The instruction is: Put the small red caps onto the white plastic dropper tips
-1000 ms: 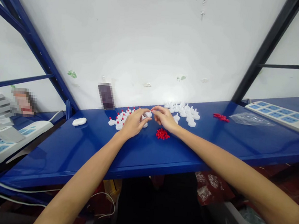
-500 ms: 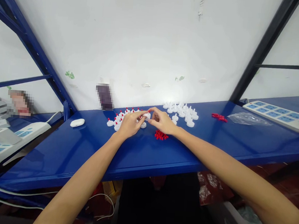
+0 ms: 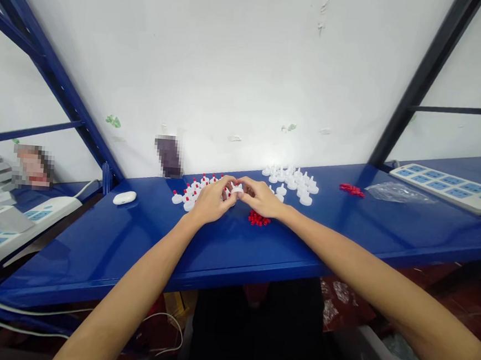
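Between my two hands, above the blue table, is a white nozzle cap (image 3: pixel 237 189). My left hand (image 3: pixel 212 201) curls its fingers and thumb around the cap's left side. On the other side my right hand (image 3: pixel 262 198) pinches it with thumb and fingertips. White caps with red tips (image 3: pixel 189 202) stand in a group beside and behind my left hand. Just below my right hand lies a pile of small red tips (image 3: pixel 259 218). Plain white caps without red tips (image 3: pixel 293 182) stand behind my right hand, to the right.
The blue table (image 3: pixel 226 251) meets a white wall. A white oval case (image 3: pixel 124 197) lies at the left, and a dark blurred phone-like object (image 3: pixel 169 156) leans on the wall. More red pieces (image 3: pixel 352 190), a clear plastic bag (image 3: pixel 398 192) and a power strip (image 3: pixel 448 187) lie right.
The white cap between my hands has turned to lie flatter, and my left fingers have curled further around it. My right fingertips have dropped slightly.
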{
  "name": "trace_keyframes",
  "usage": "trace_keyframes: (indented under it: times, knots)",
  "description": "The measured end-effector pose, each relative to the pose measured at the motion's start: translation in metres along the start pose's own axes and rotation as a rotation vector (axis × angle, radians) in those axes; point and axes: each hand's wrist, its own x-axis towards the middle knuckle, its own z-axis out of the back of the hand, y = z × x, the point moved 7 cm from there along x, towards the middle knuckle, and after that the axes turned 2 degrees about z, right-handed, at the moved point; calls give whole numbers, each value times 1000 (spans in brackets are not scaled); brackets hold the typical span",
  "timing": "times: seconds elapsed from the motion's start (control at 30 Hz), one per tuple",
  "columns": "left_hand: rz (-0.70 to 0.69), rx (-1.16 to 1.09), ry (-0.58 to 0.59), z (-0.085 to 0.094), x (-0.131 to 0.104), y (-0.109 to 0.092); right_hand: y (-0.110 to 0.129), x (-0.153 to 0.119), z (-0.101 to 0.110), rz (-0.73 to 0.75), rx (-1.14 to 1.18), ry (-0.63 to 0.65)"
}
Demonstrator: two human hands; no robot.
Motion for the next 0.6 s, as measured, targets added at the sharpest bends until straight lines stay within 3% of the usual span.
trace_keyframes:
  times: [0.2,0.6]
  knots:
    - [-17,-49,53,-3,-2,8,9,-2,2,68,-158,65]
    - [-95,34,-33,1,-4,4,18,-3,3,139,-237,27]
